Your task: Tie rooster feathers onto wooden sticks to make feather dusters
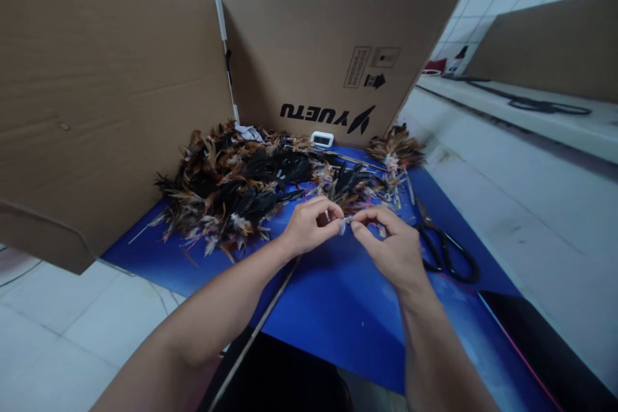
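Observation:
My left hand [313, 224] is closed in a pinch on a small whitish, see-through scrap [343, 225], too small to name surely. Thumb and forefinger of my right hand [389, 241] pinch the same scrap from the other side, so the fingertips almost meet. Below my left wrist a long thin stick [263, 322] slants down over the table edge towards my lap; whether a hand holds its upper end is hidden. Just beyond my hands lie dark feathers [350, 183]. Black-handled scissors [444, 248] rest to the right of my right hand.
A large heap of brown and black feathers [232, 193] covers the blue table's [338, 309] back left. A feather bundle [398, 145] lies back right. Cardboard panels [309, 45] stand behind and left. A small white device [322, 139] and a dark flat object [541, 347] are on the table.

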`<state>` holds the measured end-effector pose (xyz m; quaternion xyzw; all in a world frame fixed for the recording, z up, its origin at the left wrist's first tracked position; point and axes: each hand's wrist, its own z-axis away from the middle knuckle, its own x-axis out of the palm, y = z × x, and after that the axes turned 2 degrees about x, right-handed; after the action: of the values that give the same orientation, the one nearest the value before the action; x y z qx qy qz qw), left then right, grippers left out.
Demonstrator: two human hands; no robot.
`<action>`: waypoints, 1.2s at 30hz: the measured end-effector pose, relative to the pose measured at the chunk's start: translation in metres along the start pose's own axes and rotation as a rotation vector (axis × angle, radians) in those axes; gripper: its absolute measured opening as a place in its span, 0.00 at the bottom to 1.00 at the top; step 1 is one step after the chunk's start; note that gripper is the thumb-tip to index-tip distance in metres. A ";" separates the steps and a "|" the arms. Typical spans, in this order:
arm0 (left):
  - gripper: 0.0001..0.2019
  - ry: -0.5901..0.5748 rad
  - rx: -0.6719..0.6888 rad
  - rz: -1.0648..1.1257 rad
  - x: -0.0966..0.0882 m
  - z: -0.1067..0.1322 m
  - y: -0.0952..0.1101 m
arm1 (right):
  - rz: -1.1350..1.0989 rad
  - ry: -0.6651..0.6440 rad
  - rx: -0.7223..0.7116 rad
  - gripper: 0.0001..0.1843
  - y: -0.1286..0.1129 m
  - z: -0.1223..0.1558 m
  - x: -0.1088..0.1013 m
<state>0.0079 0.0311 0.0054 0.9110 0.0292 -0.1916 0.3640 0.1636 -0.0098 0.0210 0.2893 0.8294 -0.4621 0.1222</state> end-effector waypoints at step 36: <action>0.09 -0.004 0.258 -0.308 0.004 0.007 -0.006 | -0.138 -0.027 0.181 0.04 0.010 -0.001 0.008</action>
<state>0.0076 0.0303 -0.0046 0.9345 0.1425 -0.2488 0.2108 0.1630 -0.0022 0.0101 0.2349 0.8004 -0.5464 0.0745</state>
